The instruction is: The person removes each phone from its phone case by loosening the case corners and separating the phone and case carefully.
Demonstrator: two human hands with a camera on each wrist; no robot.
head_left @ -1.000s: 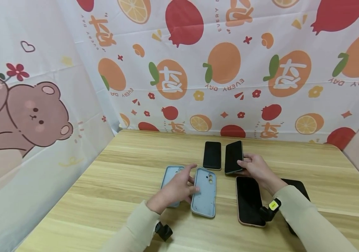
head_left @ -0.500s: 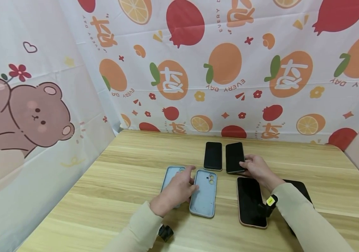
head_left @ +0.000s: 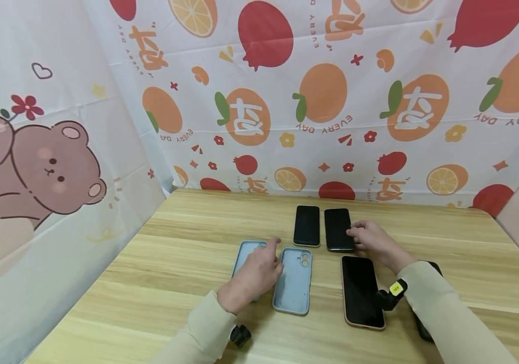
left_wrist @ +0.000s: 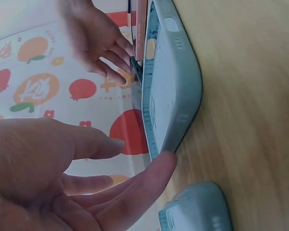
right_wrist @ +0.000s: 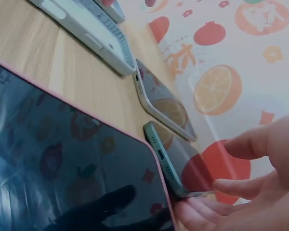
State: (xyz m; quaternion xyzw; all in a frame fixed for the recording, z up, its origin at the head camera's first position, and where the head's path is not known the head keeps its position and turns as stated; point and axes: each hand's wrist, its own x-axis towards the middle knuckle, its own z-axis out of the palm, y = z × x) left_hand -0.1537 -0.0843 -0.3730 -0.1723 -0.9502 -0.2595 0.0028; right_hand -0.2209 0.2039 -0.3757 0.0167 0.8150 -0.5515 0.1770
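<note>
Since the black phone (head_left: 338, 228) lies flat on the bench (head_left: 186, 227), seemingly needing no support, the right grip (head_left: 375, 243) sits loosely parted at its edge, while the left grip (head_left: 255, 273), also slack, touches a blue case (head_left: 293, 284), perhaps steadying it.

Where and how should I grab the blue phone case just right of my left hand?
Probably by the right long wall of the blue phone case, pinched from the right, fingers outside, thumb inside. It lies flat, open side up, so that raised wall offers an edge; bare table there leaves room, while your left hand is beside its left edge.
</note>
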